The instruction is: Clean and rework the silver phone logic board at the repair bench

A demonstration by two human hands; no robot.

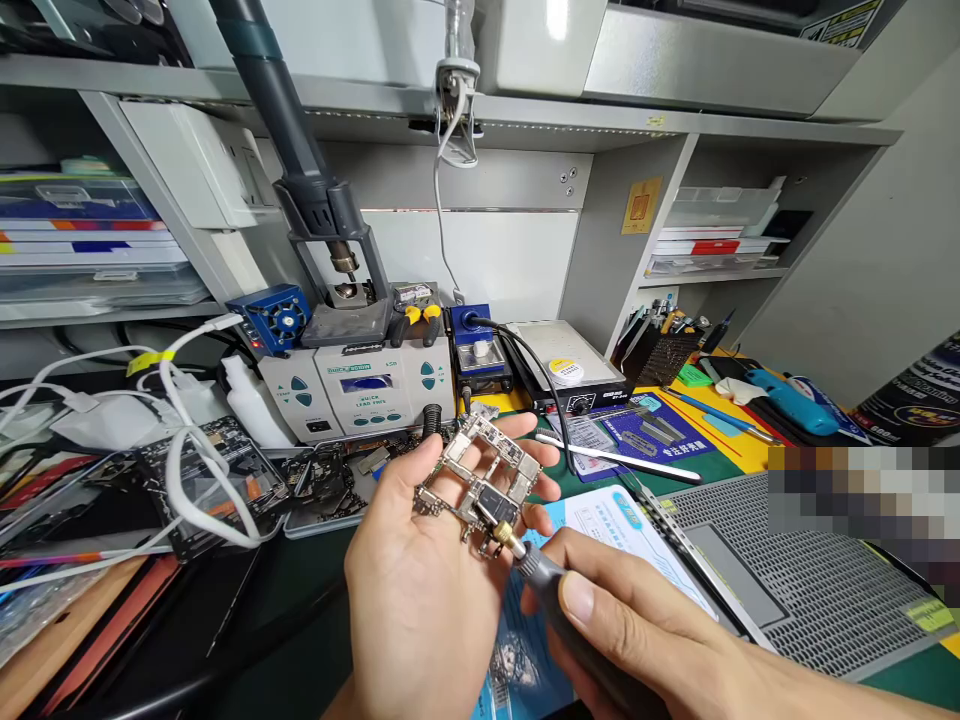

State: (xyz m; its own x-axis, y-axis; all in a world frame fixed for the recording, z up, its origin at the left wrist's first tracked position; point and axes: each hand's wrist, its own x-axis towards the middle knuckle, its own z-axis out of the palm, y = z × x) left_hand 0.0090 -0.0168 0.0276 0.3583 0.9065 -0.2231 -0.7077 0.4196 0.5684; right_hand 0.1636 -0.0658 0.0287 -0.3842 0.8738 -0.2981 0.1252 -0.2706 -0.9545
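My left hand [427, 590] is turned palm up and holds a small phone circuit board [491, 465], its fingers passing under and behind it. The board has cut-out gaps, metal shields and one dark chip. My right hand [637, 620] is wrapped round a dark grey, pen-like rotary tool [559, 590] with a knurled collar. Its brass-coloured tip meets the board's lower edge beside the dark chip; whether it presses there I cannot tell. My right fingers are close to the left fingertips.
Behind my hands stands a hot-air station [360, 390]. White cables [180, 470] hang at the left above a tray of boards. Tweezers [682, 550], a white-handled brush [630, 455] and a grey perforated mat [825, 570] lie at the right. A black hose [247, 650] crosses the lower left.
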